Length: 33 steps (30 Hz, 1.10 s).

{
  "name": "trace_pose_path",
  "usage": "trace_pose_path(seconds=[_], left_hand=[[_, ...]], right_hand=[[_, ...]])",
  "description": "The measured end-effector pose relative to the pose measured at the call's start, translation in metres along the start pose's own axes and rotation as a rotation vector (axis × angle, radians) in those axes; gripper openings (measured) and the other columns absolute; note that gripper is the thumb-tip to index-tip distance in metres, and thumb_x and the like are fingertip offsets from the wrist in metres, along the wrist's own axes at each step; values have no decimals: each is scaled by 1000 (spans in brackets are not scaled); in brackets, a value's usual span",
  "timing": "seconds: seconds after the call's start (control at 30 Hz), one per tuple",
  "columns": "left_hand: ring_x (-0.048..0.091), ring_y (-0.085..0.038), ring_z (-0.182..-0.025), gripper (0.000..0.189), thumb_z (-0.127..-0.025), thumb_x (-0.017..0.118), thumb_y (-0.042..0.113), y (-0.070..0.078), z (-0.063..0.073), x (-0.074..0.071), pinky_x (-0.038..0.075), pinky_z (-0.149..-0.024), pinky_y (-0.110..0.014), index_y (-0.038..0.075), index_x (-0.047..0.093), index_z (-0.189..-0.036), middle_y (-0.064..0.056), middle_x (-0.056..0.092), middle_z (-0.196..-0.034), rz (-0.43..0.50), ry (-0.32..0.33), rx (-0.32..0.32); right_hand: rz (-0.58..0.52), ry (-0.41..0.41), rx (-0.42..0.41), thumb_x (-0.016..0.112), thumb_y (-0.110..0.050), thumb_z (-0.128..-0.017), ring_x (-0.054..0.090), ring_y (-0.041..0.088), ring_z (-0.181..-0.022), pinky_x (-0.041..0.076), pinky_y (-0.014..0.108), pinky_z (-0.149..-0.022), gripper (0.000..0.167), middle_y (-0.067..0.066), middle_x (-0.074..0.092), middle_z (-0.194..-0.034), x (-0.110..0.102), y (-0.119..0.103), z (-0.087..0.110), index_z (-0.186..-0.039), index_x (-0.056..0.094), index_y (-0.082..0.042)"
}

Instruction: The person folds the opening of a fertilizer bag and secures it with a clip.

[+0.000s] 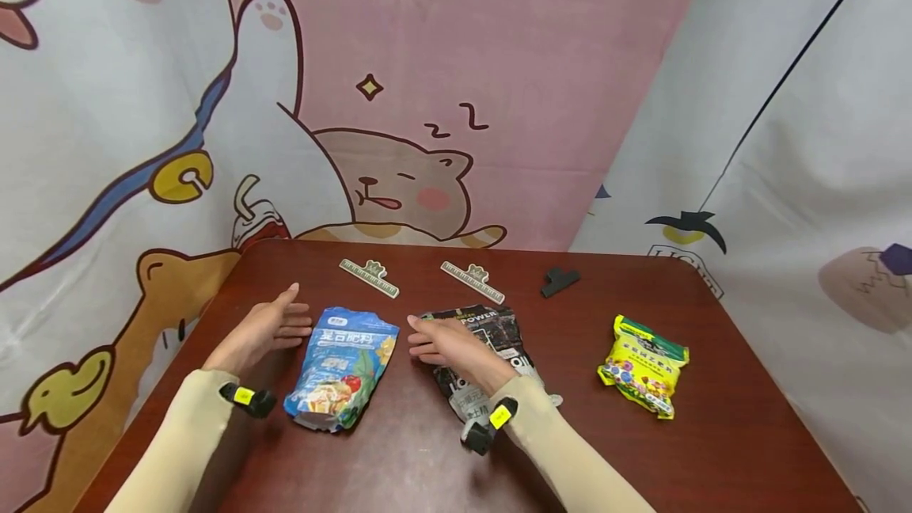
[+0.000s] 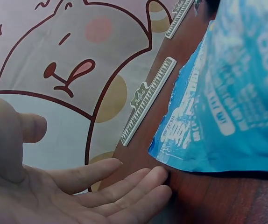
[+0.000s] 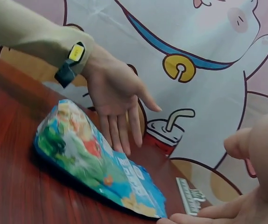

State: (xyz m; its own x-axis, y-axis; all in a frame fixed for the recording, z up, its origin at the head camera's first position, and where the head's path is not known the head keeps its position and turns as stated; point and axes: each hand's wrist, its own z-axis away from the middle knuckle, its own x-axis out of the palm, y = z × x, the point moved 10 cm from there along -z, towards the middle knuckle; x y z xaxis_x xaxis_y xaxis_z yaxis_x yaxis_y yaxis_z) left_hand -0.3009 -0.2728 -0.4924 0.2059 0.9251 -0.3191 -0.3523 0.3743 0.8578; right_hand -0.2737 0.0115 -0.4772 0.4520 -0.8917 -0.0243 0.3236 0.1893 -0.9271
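A blue printed bag (image 1: 342, 370) lies on the table between both hands. My left hand (image 1: 267, 328) is just left of it, fingers straight and palm turned toward the bag; the left wrist view shows its fingertips close to the bag's top corner. On the other side, my right hand (image 1: 452, 345) reaches over a black and grey bag (image 1: 466, 398), hiding part of it. Its fingers extend toward the blue bag and hold nothing. In the right wrist view the left hand (image 3: 117, 95) appears behind the blue bag (image 3: 92, 158).
Two pale ruler-like clips (image 1: 370, 277) (image 1: 473, 282) and a black clip (image 1: 560, 281) lie along the table's back. A yellow and green bag (image 1: 644, 366) sits at the right. A cartoon-printed cloth (image 1: 527, 101) hangs behind the table (image 1: 570, 450).
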Motion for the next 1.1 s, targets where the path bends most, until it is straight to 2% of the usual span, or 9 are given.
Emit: trace_pose_path(seconds=[0.17, 0.33, 0.4, 0.5, 0.57, 0.63, 0.73, 0.87, 1.1], left_hand=[[67, -34, -122, 103, -99, 31, 76, -6, -6, -5, 58, -100, -41, -13, 35, -152, -33, 53, -146, 35, 6, -36], [71, -28, -113, 98, -101, 39, 70, -9, -11, -4, 60, -93, -36, -15, 37, -150, -33, 56, -142, 64, -7, -50], [72, -25, -108, 95, -102, 41, 67, -10, -13, -1, 61, -92, -37, -16, 39, -148, -32, 59, -139, 68, -17, -53], [73, -21, -101, 87, -104, 45, 61, -12, -16, 3, 62, -89, -37, -16, 42, -146, -29, 65, -132, 65, -14, -71], [73, -20, -98, 82, -105, 47, 56, -13, -18, 4, 62, -88, -37, -16, 45, -144, -29, 65, -131, 51, -6, -81], [73, -20, -97, 76, -106, 50, 50, -14, -17, 3, 63, -86, -38, -16, 47, -142, -29, 65, -130, 28, 5, -86], [72, -22, -97, 68, -106, 52, 44, -12, -14, 4, 63, -85, -40, -16, 51, -139, -30, 64, -127, -38, 8, -83], [69, -25, -94, 59, -106, 56, 37, -10, -11, 5, 63, -83, -41, -16, 57, -131, -25, 66, -114, -120, 23, -83], [68, -25, -87, 45, -104, 61, 27, -11, -12, 2, 64, -78, -38, -15, 64, -119, -19, 67, -100, -154, 66, -104]], right_hand=[[-41, -9, 64, 54, -46, -104, 62, 42, -128, 49, 50, -111, 73, 30, 57, -143, 15, 4, -14, -151, 40, 9], [-44, 39, 126, 58, -46, -100, 64, 43, -121, 50, 53, -107, 76, 31, 58, -139, 25, 9, -23, -146, 44, 13], [-69, 78, 141, 60, -43, -99, 64, 45, -118, 51, 53, -106, 73, 33, 57, -137, 25, 10, -24, -145, 45, 12], [-107, 132, 154, 61, -39, -97, 64, 47, -114, 53, 53, -102, 63, 34, 55, -136, 26, 12, -26, -145, 52, 1], [-114, 176, 166, 62, -39, -96, 65, 45, -110, 55, 51, -99, 59, 33, 55, -134, 27, 13, -25, -144, 55, -5], [-114, 213, 175, 64, -38, -93, 65, 44, -106, 56, 49, -97, 60, 33, 55, -132, 28, 12, -25, -143, 55, -6], [-108, 257, 188, 67, -35, -90, 64, 43, -106, 56, 48, -98, 76, 33, 53, -132, 31, 11, -23, -151, 40, 1], [-96, 265, 190, 68, -32, -89, 62, 46, -113, 53, 51, -103, 84, 32, 49, -138, 35, 10, -22, -154, 30, 6], [-54, 264, 193, 67, -27, -89, 63, 45, -114, 54, 51, -102, 75, 27, 52, -140, 41, 11, -27, -147, 37, 9]])
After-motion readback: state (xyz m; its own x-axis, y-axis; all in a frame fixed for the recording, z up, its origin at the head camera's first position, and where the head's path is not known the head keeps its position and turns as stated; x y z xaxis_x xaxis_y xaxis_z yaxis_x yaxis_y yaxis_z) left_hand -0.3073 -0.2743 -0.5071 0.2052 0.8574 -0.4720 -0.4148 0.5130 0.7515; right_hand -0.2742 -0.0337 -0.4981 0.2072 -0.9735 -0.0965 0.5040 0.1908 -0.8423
